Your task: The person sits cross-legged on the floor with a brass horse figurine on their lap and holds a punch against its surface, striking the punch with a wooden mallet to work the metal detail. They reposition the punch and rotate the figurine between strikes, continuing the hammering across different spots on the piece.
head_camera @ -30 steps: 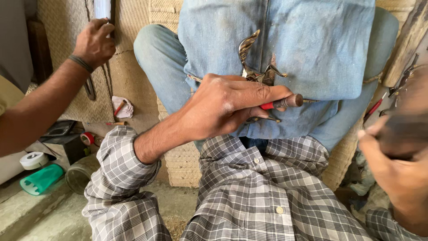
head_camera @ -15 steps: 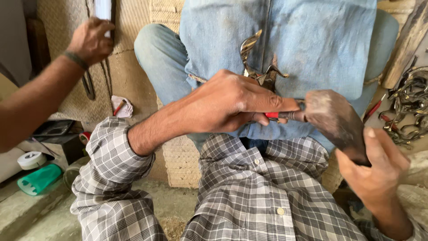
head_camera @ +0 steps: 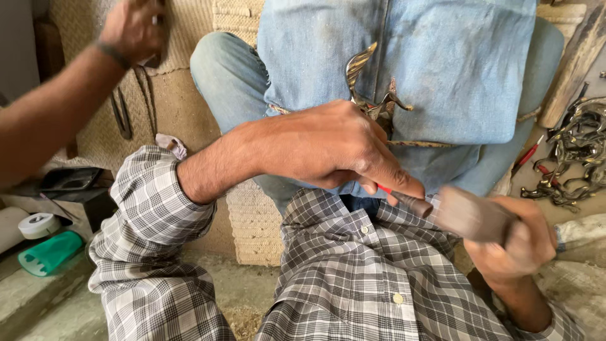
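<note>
My left hand (head_camera: 328,148) is closed around a red-handled chisel (head_camera: 404,199), whose dark butt end sticks out to the right past my fingers. My right hand (head_camera: 521,249) grips a dark, blurred wooden mallet block (head_camera: 470,215) right at that butt end. The chisel's tip is hidden under my left hand, which rests against a curved brass-coloured metal figure (head_camera: 369,95). The figure lies on blue denim cloth (head_camera: 442,69) over the lap of a person sitting opposite me.
Another person's arm reaches in at upper left, the hand (head_camera: 129,31) raised by a woven mat (head_camera: 183,101). A green container (head_camera: 50,252) and tape roll (head_camera: 38,224) lie lower left. Dark metal pieces (head_camera: 581,151) and red-handled tools (head_camera: 527,155) sit at right.
My right hand swung in from the right edge with the mallet, met the chisel end, and now sits slightly lower. My left hand stayed on the figure. The other person's hand stayed raised.
</note>
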Demonstrator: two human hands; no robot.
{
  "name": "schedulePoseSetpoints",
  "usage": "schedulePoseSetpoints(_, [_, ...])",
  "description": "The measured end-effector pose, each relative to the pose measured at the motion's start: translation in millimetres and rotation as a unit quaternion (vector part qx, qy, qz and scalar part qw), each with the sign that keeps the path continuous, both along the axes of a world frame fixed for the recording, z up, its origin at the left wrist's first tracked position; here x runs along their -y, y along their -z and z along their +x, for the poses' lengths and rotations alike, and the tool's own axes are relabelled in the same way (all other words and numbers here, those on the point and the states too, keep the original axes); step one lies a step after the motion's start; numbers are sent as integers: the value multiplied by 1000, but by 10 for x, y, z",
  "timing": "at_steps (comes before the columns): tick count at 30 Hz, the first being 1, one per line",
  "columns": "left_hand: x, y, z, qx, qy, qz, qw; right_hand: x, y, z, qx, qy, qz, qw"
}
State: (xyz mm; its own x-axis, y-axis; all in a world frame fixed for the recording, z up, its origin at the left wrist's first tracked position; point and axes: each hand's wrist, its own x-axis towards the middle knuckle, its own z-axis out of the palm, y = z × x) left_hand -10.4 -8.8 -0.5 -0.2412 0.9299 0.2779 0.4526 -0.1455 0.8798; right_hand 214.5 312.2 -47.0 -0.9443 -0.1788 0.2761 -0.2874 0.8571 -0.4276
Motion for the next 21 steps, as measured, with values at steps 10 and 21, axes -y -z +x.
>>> schedulePoseSetpoints(10, [-83,27,13,-13,57,6,998,306,-313,45,115,95,-196,969])
schedulePoseSetpoints(21, [327,-184,197,-170,-349,-157,908,345,-262,-195,184,180,-239,936])
